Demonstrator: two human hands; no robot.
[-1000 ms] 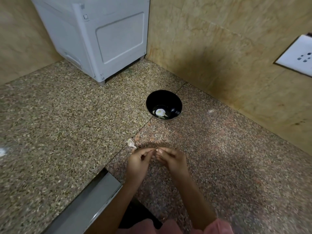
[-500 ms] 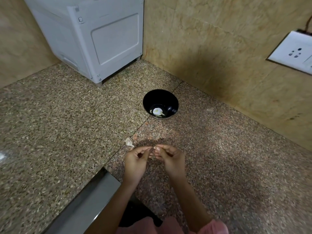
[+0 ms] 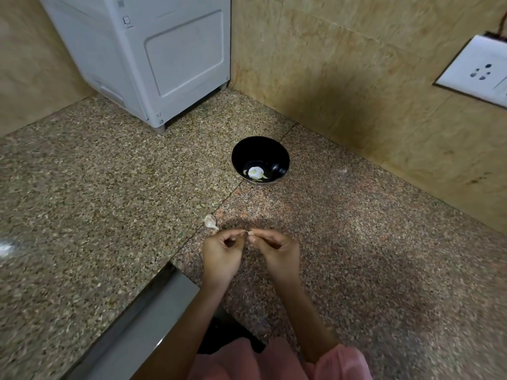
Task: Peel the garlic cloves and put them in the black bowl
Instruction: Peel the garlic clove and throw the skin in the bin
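Observation:
The black bowl [image 3: 260, 156] stands on the granite counter near the wall, with a few pale peeled cloves [image 3: 255, 172] at its bottom. My left hand [image 3: 220, 256] and my right hand [image 3: 277, 252] meet fingertip to fingertip in front of it, both pinching one small garlic clove [image 3: 250, 232] that is mostly hidden by the fingers. A loose unpeeled clove [image 3: 210, 221] lies on the counter just left of my left hand's fingertips.
A white appliance [image 3: 153, 56] stands in the back corner on the counter [image 3: 96, 201]. A tiled wall with a white socket plate [image 3: 477, 71] runs along the right. The counter's metal-edged front [image 3: 142, 319] cuts in at lower left. A white scrap [image 3: 5, 246] lies far left.
Both hands stay together on the clove with only small finger shifts. The camera has tilted slightly, so the bowl and wall sit a little differently in view.

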